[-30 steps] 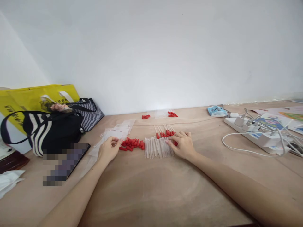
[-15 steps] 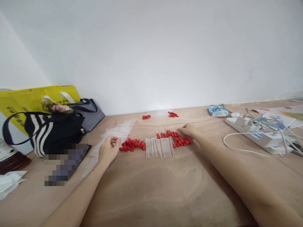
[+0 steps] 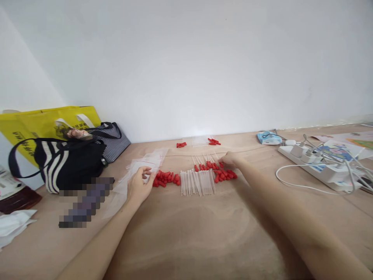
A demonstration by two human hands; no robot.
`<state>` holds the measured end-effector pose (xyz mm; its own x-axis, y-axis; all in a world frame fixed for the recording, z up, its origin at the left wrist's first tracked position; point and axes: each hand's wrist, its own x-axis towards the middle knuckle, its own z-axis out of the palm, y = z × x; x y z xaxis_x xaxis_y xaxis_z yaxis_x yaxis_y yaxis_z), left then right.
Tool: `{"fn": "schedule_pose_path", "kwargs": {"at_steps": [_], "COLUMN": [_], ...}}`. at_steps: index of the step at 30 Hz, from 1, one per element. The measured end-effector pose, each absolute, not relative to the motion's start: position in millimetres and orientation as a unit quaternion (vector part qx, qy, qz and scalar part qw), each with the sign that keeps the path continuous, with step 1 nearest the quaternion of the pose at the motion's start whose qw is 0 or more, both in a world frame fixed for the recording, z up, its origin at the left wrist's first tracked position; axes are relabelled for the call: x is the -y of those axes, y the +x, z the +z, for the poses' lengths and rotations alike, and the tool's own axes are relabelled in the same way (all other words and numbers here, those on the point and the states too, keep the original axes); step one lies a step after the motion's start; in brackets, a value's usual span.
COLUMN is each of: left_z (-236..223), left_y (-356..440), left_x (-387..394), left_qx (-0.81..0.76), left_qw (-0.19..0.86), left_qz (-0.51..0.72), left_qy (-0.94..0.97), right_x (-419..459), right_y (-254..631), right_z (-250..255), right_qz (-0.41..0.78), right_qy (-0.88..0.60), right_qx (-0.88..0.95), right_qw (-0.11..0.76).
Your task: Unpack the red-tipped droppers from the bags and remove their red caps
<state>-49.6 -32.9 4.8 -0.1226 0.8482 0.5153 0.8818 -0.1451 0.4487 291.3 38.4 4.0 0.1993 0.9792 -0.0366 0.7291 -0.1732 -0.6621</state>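
Note:
My left hand [image 3: 141, 184] hovers at the left edge of a pile of red bulb-shaped pieces [image 3: 166, 177], fingers curved and thumb apart, with nothing seen in it. Under and behind it lie clear plastic bags [image 3: 148, 159]. A row of thin white sticks [image 3: 198, 182] lies side by side in the middle. Behind that row, several white sticks with red bulb ends [image 3: 204, 165] are laid out, fanning away. At their right end my right hand [image 3: 230, 159] pinches a red-ended stick [image 3: 221, 165], its fingertips partly hiding it. Another red pile [image 3: 225, 175] sits just below that hand.
Near the wall lie small red groups [image 3: 214, 141] beside a clear bag [image 3: 199, 141]. On the right are a blue pack [image 3: 268, 137], a power strip [image 3: 314, 165] with cables and printed sheets. On the left stand a black bag [image 3: 70, 163] and a yellow bag [image 3: 26, 124].
My left hand has moved right, closer to the left red pile, and its fingers have spread more. My right hand has shifted slightly left and down, and a red end now shows at its fingertips.

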Motion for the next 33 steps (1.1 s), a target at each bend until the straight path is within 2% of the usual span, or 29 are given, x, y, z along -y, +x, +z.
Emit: {"fn": "schedule_pose_path", "kwargs": {"at_steps": [6,10,14,19,25,33], "left_z": [5,-2,-9,-12,-14,-12], "left_y": [-35,-8,24,57,71,68], "left_x": [38,50,60,59,58,61], "left_qx": [0.540,0.440,0.340,0.269,0.276,0.265], "left_qw": [0.160,0.201,0.200,0.191,0.203,0.235], "left_qz": [-0.413,-0.415,-0.346,-0.344,-0.348,-0.352], "left_qy": [-0.715,-0.770,-0.851,-0.879,-0.873,-0.866], "right_x": [2,44,66,68,72,73], "right_y": [292,282,268,262,259,256], "right_z": [17,0,-25,-33,-26,-28], "right_qz": [0.163,-0.044,-0.153,-0.167,-0.167,-0.252], "right_qy": [-0.662,-0.496,-0.377,-0.357,-0.326,-0.351], "right_qx": [0.652,0.783,0.832,0.834,0.836,0.808], "right_qw": [0.332,0.373,0.376,0.386,0.407,0.401]}}
